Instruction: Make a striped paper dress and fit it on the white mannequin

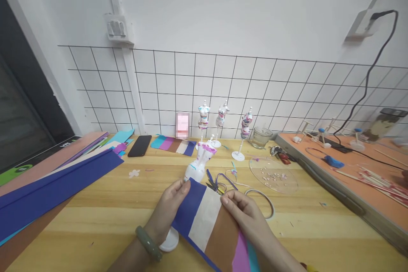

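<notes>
Left hand (170, 206) and right hand (247, 210) holding striped sheet (208, 221), mannequin (196, 170) beyond

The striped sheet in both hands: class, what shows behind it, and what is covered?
Beyond the striped sheet show a white dress form and what look like scissors; the form's lower end is hidden, like the tabletop beneath.

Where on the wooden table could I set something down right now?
The wooden table looks freest between the blue paper and the left hand, nearer than the white cutout. A second patch, dotted with scraps, lies between the right hand and the orange surface. Crowded: just beyond the held striped sheet, around the scissors and mannequins.
</notes>
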Available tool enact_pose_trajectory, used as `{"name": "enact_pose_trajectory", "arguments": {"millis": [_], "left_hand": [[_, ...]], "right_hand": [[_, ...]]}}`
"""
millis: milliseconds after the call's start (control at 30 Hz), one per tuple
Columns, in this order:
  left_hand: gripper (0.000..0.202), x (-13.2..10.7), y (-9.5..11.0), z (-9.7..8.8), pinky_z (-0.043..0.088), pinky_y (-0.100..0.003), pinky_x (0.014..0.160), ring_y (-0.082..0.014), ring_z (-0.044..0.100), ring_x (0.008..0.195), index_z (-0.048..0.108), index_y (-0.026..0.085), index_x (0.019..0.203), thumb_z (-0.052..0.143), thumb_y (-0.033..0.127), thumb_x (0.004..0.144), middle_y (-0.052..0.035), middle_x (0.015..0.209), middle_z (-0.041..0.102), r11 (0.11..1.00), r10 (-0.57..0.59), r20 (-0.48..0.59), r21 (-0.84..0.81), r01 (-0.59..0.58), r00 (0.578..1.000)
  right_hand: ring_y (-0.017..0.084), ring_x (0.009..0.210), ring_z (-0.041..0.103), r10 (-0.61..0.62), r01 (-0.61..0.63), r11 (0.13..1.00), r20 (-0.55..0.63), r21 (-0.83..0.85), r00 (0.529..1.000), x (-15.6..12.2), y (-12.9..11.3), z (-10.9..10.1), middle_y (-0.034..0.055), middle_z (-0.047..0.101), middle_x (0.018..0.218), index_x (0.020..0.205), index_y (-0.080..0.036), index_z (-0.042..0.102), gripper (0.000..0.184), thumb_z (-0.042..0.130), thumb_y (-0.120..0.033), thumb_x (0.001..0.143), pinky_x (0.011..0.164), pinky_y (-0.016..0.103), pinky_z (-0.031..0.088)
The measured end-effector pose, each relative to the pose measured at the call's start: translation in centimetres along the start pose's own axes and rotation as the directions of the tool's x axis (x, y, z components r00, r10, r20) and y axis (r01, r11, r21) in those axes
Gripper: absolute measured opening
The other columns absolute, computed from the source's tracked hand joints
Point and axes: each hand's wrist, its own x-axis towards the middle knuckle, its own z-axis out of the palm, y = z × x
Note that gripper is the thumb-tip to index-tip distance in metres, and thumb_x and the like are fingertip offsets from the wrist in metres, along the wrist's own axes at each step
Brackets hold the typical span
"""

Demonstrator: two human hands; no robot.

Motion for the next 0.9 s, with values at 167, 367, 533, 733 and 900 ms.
{"name": "enact_pose_trajectory", "arguments": {"millis": [167, 367, 533, 733, 900], "left_hand": [[0.028, 0.2, -0.2, -0.2, 0.041, -0.023, 0.060, -0.0131, 0.055, 0.063, 0.063, 0.017, 0.072, 0.066, 0.045, 0.071, 0.0017, 0.067, 0.062, 0.999, 0.003, -0.076, 0.045, 0.001, 0.997], [0.027, 0.2, 0.2, -0.4, 0.042, -0.024, 0.061, -0.0150, 0.057, 0.063, 0.066, 0.017, 0.076, 0.065, 0.043, 0.073, 0.0004, 0.067, 0.065, 1.000, -0.016, -0.062, 0.018, 0.017, 0.998], [0.021, 0.0, 1.3, -0.9, 0.045, -0.023, 0.067, -0.0145, 0.061, 0.067, 0.068, 0.017, 0.089, 0.062, 0.034, 0.078, -0.0012, 0.074, 0.070, 0.994, -0.059, -0.018, -0.093, 0.057, 0.998], [0.021, -0.3, 1.3, -1.6, 0.045, -0.022, 0.059, -0.0129, 0.062, 0.057, 0.069, 0.016, 0.079, 0.064, 0.035, 0.077, -0.0011, 0.064, 0.069, 0.931, -0.273, 0.075, -0.231, 0.283, 0.959], [0.037, -0.5, 0.6, -1.3, 0.045, -0.028, 0.077, -0.0211, 0.066, 0.075, 0.067, 0.015, 0.097, 0.064, 0.044, 0.074, -0.0042, 0.074, 0.072, 0.907, -0.312, 0.178, -0.235, 0.348, 0.933]], "right_hand": [[0.009, 0.054, 0.041, -0.008, 0.008, 1.000, 0.004, -0.011, 1.000, 0.0, 0.1, 0.1, -0.0039, 0.047, 0.060, 0.070, -0.016, 0.053, 0.034, 0.056, -0.048, 0.081, 0.050, 0.020, 0.029], [0.011, 0.062, 0.053, -0.003, 0.001, 1.000, 0.112, 0.020, 0.994, 0.2, 0.0, -0.8, -0.0014, 0.060, 0.068, 0.079, -0.017, 0.059, 0.025, 0.067, -0.040, 0.074, 0.057, 0.021, 0.039], [0.015, 0.071, 0.059, 0.014, -0.021, 0.999, 0.187, 0.037, 0.982, 0.5, 0.2, -1.7, 0.0013, 0.065, 0.078, 0.084, -0.018, 0.062, 0.022, 0.071, -0.035, 0.071, 0.065, 0.025, 0.044], [0.014, 0.067, 0.057, 0.006, 0.013, 0.993, 0.166, -0.115, 0.986, 0.7, 0.5, -2.0, 0.0009, 0.064, 0.074, 0.081, -0.017, 0.065, 0.023, 0.070, -0.037, 0.071, 0.060, 0.023, 0.042], [0.018, 0.076, 0.058, -0.061, 0.093, 0.968, 0.140, -0.233, 0.988, 0.7, 0.3, -1.9, 0.0027, 0.065, 0.079, 0.080, -0.018, 0.066, 0.019, 0.065, -0.036, 0.074, 0.067, 0.026, 0.044]]}}
